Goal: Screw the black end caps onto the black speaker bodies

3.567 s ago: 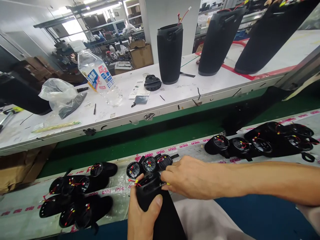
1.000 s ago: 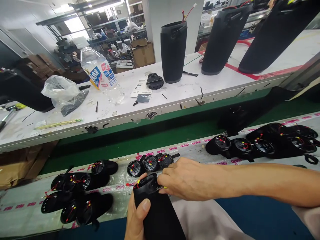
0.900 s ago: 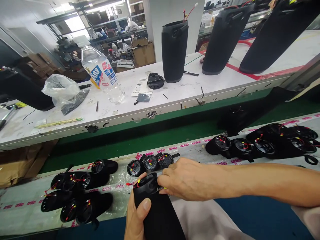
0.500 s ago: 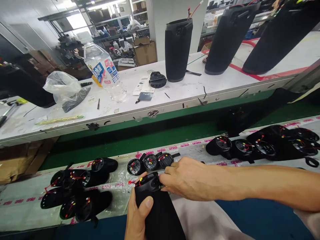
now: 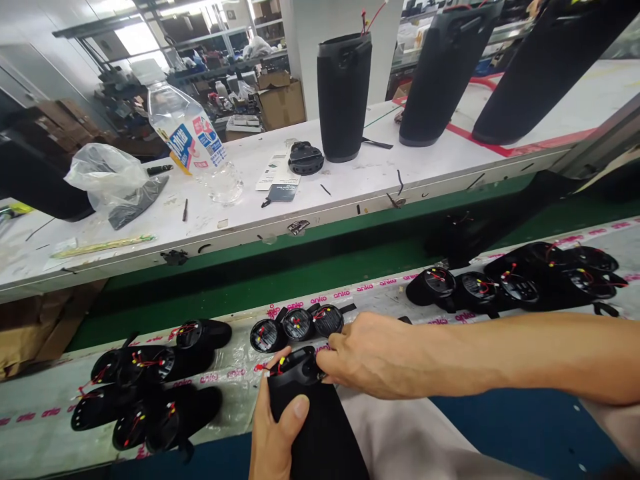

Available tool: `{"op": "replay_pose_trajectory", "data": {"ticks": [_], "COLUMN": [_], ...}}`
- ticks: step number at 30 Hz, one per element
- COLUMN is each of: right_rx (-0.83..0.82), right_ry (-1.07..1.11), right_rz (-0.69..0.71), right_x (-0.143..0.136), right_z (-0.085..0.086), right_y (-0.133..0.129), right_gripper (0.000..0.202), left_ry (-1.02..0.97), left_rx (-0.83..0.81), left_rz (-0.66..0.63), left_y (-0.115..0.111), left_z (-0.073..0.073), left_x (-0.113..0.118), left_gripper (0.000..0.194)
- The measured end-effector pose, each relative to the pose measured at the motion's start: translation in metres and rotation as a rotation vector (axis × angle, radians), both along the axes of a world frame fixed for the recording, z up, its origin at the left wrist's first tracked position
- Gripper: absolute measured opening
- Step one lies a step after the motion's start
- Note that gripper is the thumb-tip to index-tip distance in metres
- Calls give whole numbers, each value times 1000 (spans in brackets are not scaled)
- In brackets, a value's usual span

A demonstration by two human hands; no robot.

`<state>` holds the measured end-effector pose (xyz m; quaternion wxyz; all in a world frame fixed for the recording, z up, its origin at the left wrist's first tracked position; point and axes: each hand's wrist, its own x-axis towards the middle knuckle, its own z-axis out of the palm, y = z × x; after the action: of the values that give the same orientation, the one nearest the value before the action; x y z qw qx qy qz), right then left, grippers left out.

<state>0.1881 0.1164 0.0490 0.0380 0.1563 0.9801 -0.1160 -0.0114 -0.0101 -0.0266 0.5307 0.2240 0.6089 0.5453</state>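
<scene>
A black fabric-covered cylindrical speaker body (image 5: 323, 430) leans up from my lap, its open end toward the shelf. Wrapped around its near-left side is my left hand (image 5: 277, 427), thumb lying across the fabric. Red wires with small plugs stick out at the rim beside those fingers. At the rim's right side, the bent fingers of my right hand (image 5: 357, 353) are pressed together; what they pinch, if anything, is hidden behind them. Just beyond stand three small black round housings (image 5: 299, 325) with wires inside.
Several black speaker bodies (image 5: 167, 360) lie at left, more speaker bodies (image 5: 480, 287) at right, on a plastic-covered lower shelf. The white bench (image 5: 240, 223) above holds a plastic bottle (image 5: 187, 133), a clear bag (image 5: 107, 177), a round black cap (image 5: 306, 159) and upright speakers (image 5: 345, 100).
The view has shifted slightly, so the bench and its things sit a little farther left. Both hands keep nearly the same place on the speaker body.
</scene>
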Motion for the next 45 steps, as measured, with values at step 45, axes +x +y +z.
{"op": "replay_pose_trajectory", "data": {"ticks": [45], "right_rx": [5], "right_ry": [77], "right_rz": [-61], "right_x": [5], "right_z": [-10], "right_y": [-2], "right_gripper": [29], "left_ry": [-88], "left_rx": [52], "left_rz": [18], "left_y": [3], "left_z": [3], "left_x": [15], "left_gripper": [90]}}
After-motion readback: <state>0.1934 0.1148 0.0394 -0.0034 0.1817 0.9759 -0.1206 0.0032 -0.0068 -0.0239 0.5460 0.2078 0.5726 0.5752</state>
